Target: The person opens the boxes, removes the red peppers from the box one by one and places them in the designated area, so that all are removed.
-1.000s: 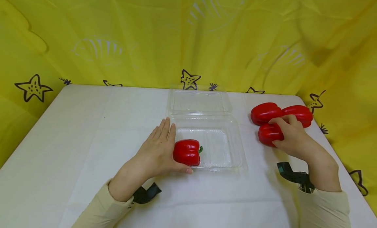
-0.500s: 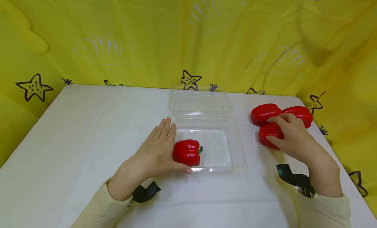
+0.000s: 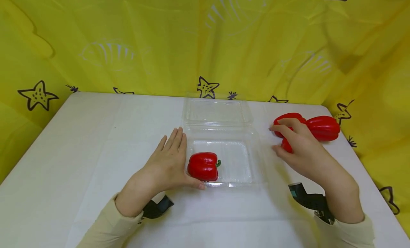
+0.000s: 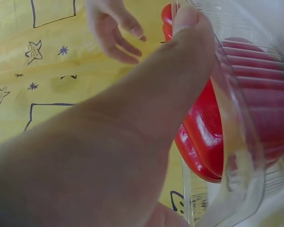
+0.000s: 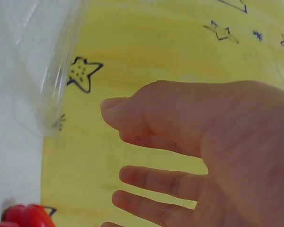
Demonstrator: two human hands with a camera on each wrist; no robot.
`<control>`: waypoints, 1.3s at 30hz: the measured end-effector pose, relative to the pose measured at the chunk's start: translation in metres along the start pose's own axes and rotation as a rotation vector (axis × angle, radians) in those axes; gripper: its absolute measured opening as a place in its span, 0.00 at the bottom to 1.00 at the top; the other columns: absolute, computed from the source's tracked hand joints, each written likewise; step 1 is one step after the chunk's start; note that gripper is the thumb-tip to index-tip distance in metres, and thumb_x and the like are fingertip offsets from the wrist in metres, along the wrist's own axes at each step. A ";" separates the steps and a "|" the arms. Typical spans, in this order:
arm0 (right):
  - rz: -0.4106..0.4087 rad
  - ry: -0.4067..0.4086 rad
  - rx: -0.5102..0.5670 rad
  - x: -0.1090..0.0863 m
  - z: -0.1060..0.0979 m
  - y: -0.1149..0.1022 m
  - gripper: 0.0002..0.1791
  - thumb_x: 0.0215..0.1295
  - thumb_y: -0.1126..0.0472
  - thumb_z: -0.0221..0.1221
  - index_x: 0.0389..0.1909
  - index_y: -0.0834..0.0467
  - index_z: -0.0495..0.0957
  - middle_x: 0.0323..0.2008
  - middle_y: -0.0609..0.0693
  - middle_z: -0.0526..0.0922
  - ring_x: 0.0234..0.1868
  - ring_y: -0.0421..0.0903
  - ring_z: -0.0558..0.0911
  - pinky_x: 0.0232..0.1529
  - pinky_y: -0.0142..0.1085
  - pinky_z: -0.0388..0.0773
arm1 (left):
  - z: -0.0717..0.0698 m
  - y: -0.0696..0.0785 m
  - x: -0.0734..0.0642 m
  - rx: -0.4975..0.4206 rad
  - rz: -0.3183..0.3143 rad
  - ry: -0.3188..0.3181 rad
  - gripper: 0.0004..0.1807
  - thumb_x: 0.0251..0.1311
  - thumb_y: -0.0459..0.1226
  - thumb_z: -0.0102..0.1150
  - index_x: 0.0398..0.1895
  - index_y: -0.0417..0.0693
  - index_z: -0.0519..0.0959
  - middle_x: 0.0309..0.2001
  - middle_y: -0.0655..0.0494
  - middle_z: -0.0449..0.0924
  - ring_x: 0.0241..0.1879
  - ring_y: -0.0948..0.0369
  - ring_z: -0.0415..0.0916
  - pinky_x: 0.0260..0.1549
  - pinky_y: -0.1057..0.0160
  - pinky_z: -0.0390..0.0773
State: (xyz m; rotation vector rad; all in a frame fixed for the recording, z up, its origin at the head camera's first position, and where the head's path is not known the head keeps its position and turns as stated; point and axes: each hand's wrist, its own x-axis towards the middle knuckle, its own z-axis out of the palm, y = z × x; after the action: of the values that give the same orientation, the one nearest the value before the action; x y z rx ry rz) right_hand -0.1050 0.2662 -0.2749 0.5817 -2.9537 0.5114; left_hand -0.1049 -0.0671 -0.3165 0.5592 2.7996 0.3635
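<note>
A clear plastic clamshell box (image 3: 235, 162) lies with its lid folded back. Inside, at the front left, is a red bell pepper (image 3: 203, 166) on its side, green stem pointing right. My left hand (image 3: 168, 166) rests along the box's left side, fingers straight, thumb along the front edge. My right hand (image 3: 302, 144) is above the peppers on the right, fingers spread and slightly bent, nothing between them in the right wrist view. It partly covers a rear pepper (image 3: 289, 115) and most of a front pepper (image 3: 286, 145). Another red pepper (image 3: 323, 128) lies just beyond the hand.
The box's clear lid (image 3: 217, 110) lies toward the back of the white table (image 3: 96, 148). A yellow patterned curtain (image 3: 160, 45) stands behind and at both sides. The peppers lie near the table's right edge.
My right hand has let go of the front pepper and shifted left over the group, fingers wider apart. My left hand has moved slightly left along the box.
</note>
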 end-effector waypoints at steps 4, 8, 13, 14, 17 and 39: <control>-0.028 -0.021 -0.001 0.005 -0.001 -0.018 0.27 0.58 0.63 0.69 0.59 0.57 0.74 0.63 0.62 0.68 0.60 0.61 0.69 0.48 0.56 0.83 | 0.000 0.000 0.000 0.007 -0.004 -0.002 0.79 0.32 0.74 0.68 0.77 0.32 0.44 0.80 0.38 0.38 0.80 0.43 0.35 0.77 0.42 0.43; -0.068 -0.014 0.004 0.009 0.000 -0.036 0.27 0.59 0.63 0.68 0.60 0.55 0.74 0.63 0.60 0.69 0.60 0.60 0.72 0.46 0.53 0.85 | 0.000 0.000 0.001 0.008 -0.004 -0.007 0.79 0.32 0.75 0.68 0.77 0.32 0.44 0.80 0.38 0.39 0.80 0.43 0.35 0.77 0.42 0.43; -0.141 -0.008 0.020 0.014 0.011 -0.049 0.25 0.60 0.63 0.68 0.59 0.55 0.75 0.62 0.59 0.71 0.59 0.58 0.75 0.48 0.52 0.84 | 0.000 0.003 0.003 0.006 -0.006 -0.010 0.79 0.32 0.75 0.67 0.77 0.33 0.44 0.80 0.38 0.39 0.80 0.43 0.36 0.77 0.42 0.44; -0.148 -0.013 0.018 0.015 0.014 -0.051 0.25 0.60 0.63 0.68 0.59 0.55 0.75 0.62 0.58 0.72 0.58 0.58 0.76 0.48 0.51 0.85 | 0.000 0.003 0.003 0.006 -0.006 -0.011 0.79 0.32 0.75 0.67 0.77 0.33 0.44 0.80 0.38 0.38 0.80 0.43 0.36 0.77 0.42 0.44; -0.164 -0.037 0.021 0.017 0.021 -0.055 0.25 0.60 0.61 0.68 0.59 0.54 0.76 0.62 0.57 0.72 0.57 0.56 0.78 0.48 0.48 0.85 | -0.001 0.003 0.003 0.004 -0.008 -0.011 0.79 0.32 0.75 0.68 0.78 0.33 0.44 0.80 0.38 0.38 0.80 0.43 0.36 0.77 0.42 0.44; -0.310 -0.280 0.089 0.016 0.058 -0.085 0.29 0.68 0.50 0.62 0.66 0.54 0.69 0.64 0.52 0.71 0.61 0.49 0.75 0.56 0.42 0.81 | 0.001 0.002 -0.001 0.011 0.012 0.024 0.77 0.34 0.73 0.69 0.77 0.30 0.46 0.79 0.36 0.41 0.79 0.41 0.38 0.76 0.41 0.48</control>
State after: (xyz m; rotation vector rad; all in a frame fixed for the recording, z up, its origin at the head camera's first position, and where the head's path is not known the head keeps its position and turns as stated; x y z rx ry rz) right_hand -0.0886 0.1668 -0.3009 1.1862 -3.0146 0.5707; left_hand -0.1029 -0.0654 -0.3171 0.5783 2.8237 0.3603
